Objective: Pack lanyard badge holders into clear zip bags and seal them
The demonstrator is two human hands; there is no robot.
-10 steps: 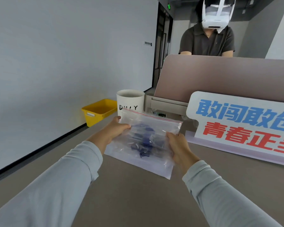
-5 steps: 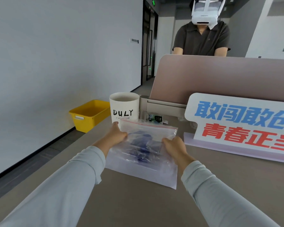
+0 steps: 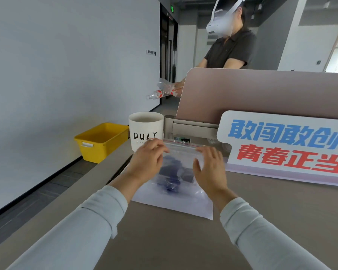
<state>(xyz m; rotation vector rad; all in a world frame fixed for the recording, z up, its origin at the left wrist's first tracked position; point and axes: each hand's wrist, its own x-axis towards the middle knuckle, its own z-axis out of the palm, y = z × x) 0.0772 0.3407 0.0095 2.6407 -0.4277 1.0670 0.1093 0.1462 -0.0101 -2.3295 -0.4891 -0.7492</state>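
Observation:
A clear zip bag with a red line along its zip strip stands tilted on the grey desk. Inside it lies a blue lanyard badge holder, blurred through the plastic. My left hand grips the bag's upper left corner, fingers curled over the zip strip. My right hand holds the upper right part, thumb in front and fingers behind. Beneath the bag lies a flat pale sheet or further bags; I cannot tell which.
A white mug marked DULY stands just behind my left hand. A large sign with blue and red characters leans at the right, before a desk partition. A yellow bin sits on the floor left. A person across holds plastic bottles.
Both hands have slid from the bag's sides up to its zip edge. The person across has turned sideways and now holds bottles out to the left.

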